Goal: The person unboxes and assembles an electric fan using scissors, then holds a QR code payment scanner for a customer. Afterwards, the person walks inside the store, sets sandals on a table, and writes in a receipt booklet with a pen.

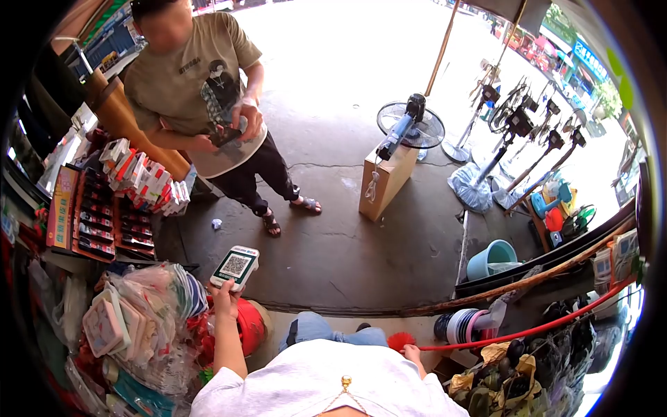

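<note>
Held out at the lower left, my left hand (224, 300) grips a white and green device with a QR code (235, 266), its face up. My right hand (411, 353), low and right of my lap, is closed around the end of a long red rod (514, 340). A red bristly tuft (401, 340) touches the rod's end beside that hand. Facing me, a person (201, 90) in a brown T-shirt stands beyond the device and holds a dark object (224, 137) in both hands.
A fan (415, 125) stands by a cardboard box (385, 184) ahead. More fans (517, 125) and a light blue bucket (490, 260) are at right. Stacked boxes (142, 177) and plastic-wrapped goods (149, 306) crowd the left. Dark goods (511, 375) lie at lower right.
</note>
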`<state>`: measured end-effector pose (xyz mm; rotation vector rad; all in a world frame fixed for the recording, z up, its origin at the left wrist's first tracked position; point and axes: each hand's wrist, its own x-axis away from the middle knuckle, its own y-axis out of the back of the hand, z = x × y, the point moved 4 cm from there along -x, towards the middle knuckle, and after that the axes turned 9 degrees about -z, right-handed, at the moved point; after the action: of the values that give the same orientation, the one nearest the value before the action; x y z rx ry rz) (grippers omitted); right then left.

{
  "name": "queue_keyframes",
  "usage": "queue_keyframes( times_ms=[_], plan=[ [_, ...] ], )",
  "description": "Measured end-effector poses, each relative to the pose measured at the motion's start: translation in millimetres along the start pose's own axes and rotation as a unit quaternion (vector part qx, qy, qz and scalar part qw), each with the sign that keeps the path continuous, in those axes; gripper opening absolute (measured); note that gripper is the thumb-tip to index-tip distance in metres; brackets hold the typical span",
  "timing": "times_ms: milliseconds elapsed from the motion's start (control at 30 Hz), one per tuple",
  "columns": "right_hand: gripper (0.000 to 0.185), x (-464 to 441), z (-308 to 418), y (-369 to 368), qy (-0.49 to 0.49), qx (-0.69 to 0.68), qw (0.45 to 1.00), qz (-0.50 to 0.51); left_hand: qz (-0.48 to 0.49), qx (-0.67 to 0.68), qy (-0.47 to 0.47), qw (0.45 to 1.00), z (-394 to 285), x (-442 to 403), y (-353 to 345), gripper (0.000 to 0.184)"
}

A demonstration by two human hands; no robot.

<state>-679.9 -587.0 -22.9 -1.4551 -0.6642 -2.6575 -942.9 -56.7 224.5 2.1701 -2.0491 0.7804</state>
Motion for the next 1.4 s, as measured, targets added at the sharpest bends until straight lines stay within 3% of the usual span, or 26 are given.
queue_keyframes(
  times_ms=[100, 167, 300, 333, 500, 700, 833, 933, 1000, 1067, 1133, 1200, 1300, 1333, 1367, 1400],
  plan=[
    [0.023, -6, 14, -30, 0.085, 0.047, 0.993, 0.063, -0.007, 0.038, 0.016, 0.999, 15, 10, -3, 0.053],
    [0.025, -2, 31, -45, 0.233, 0.162, 0.952, 0.115, -0.012, 0.045, 0.031, 0.998, 21, 11, 0, 0.051],
    [0.025, 3, 51, -38, 0.240, 0.221, 0.942, 0.073, -0.007, 0.020, 0.020, 1.000, 12, 25, 14, 0.051],
    [0.025, -28, 38, -39, 0.283, 0.210, 0.934, 0.055, 0.007, 0.015, 0.020, 1.000, 10, 27, 23, 0.051],
    [0.026, -22, 48, -37, 0.252, 0.159, 0.954, 0.022, -0.019, -0.005, 0.039, 0.999, 14, 54, 45, 0.049],
    [0.026, 25, 91, -38, 0.256, 0.202, 0.939, 0.110, -0.029, 0.022, 0.073, 0.997, 41, 44, 53, 0.049],
    [0.025, -9, 102, -33, 0.258, 0.164, 0.951, 0.051, -0.010, 0.040, 0.066, 0.997, 39, 28, 34, 0.046],
    [0.026, 37, 154, -20, 0.216, 0.146, 0.960, 0.098, 0.001, 0.064, 0.054, 0.996, 31, 25, 15, 0.042],
    [0.027, 47, 198, 6, 0.369, 0.253, 0.874, 0.191, 0.013, 0.070, 0.070, 0.995, 30, 20, 10, 0.042],
    [0.030, 33, 233, 51, 0.282, 0.217, 0.920, 0.164, 0.004, 0.069, 0.052, 0.996, 24, 21, 2, 0.045],
    [0.030, 15, 257, 86, 0.497, 0.317, 0.801, -0.105, 0.004, 0.075, 0.059, 0.995, 25, 18, 0, 0.047],
    [0.033, 7, 248, 69, 0.493, 0.298, 0.814, -0.073, -0.001, 0.089, 0.057, 0.994, 27, 15, 0, 0.047],
    [0.045, -10, 152, -13, 0.374, 0.208, 0.903, 0.036, -0.015, 0.089, 0.055, 0.994, 25, 17, 0, 0.047],
    [0.045, -20, 105, -53, 0.439, 0.359, 0.823, 0.049, -0.020, 0.087, 0.053, 0.995, 24, 19, 0, 0.046],
    [0.043, -101, -2, -100, 0.373, 0.533, 0.716, 0.252, -0.026, 0.087, 0.043, 0.995, 24, 20, 1, 0.043],
    [0.042, -73, -26, -107, 0.334, 0.557, 0.703, 0.288, -0.034, 0.087, 0.034, 0.995, 23, 21, 3, 0.039]
  ],
)
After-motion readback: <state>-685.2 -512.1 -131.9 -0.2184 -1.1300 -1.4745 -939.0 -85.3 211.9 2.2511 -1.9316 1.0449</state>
